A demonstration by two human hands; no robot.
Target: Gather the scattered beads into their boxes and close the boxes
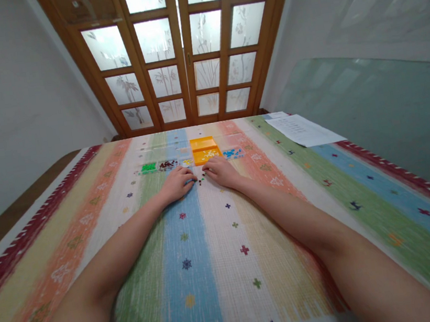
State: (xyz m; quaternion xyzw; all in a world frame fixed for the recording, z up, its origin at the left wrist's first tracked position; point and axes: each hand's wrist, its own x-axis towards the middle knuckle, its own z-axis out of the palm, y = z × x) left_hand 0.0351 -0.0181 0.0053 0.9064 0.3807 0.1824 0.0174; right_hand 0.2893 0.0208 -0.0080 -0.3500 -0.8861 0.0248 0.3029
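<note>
A few small beads (201, 182), dark and green, lie loose on the cloth between your fingertips, just this side of the open orange case (202, 143). They look light and hard, probably smooth enough to skid or roll if you press off-centre, and unlikely to be fragile. Pinch each one lightly across its sides with your fingertips; the woven cloth should give some grip beneath.

Your left hand (179, 183) rests palm down, its fingers bent in toward the beads. Your right hand (219, 172) faces it, fingers curved and close together, by the near edge of the case. The gap between the hands is narrow. Whether either one pinches a bead, you cannot tell from here: the fingertips are too small and partly hidden.

White pieces (210, 154) are scattered in the near half of the case; its walls look like thin, stiff plastic, best held by the rim and kept level. To its left sit green pieces (148, 167), dark red pieces (168, 164) and yellow pieces (187, 162), seemingly in clear compartments (157, 166). Blue pieces (232, 153) lie to its right.

Beneath everything runs a striped tablecloth (195, 311), soft enough to ruck under your forearms. Printed paper (304, 129) lies farther off, right, and wood-framed doors (175, 29) stand beyond the table.
</note>
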